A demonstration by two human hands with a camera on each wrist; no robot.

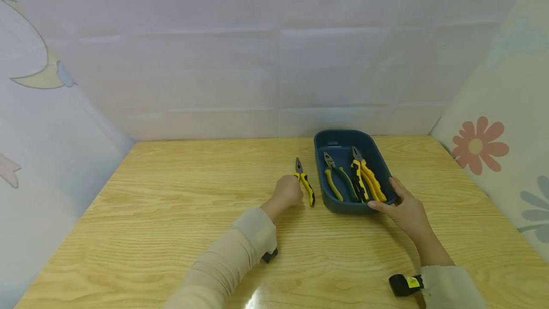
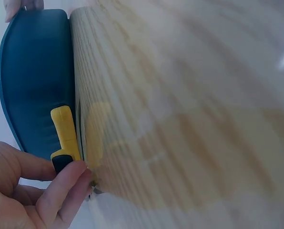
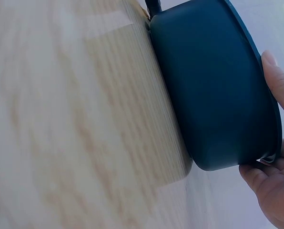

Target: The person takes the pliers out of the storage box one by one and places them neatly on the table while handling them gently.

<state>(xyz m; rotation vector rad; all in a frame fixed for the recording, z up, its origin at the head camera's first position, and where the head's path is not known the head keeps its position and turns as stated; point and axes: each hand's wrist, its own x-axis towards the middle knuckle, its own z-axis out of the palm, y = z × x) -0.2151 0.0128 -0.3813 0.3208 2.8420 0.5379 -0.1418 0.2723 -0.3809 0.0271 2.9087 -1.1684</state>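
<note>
Yellow-and-black pliers [image 1: 307,189] lie on the table left of a blue bin [image 1: 349,208], their metal nose pointing away. My left hand [image 1: 288,191] pinches one of their handles; in the left wrist view the thumb and fingers of that hand [image 2: 42,191] are on the yellow and black handle [image 2: 65,129]. My right hand [image 1: 405,209] grips the near right corner of the bin, thumb over the rim; the right wrist view shows the hand [image 3: 275,181] at the bin's edge [image 3: 213,86]. Inside the bin lie green-and-yellow pliers [image 1: 346,182] and yellow-and-black pliers [image 1: 372,180].
The wooden table [image 1: 171,213] runs back to a pale cloth wall [image 1: 214,75]. Printed cloths with a moon and flowers hang at both sides. A black wrist camera [image 1: 404,285] shows by the right sleeve.
</note>
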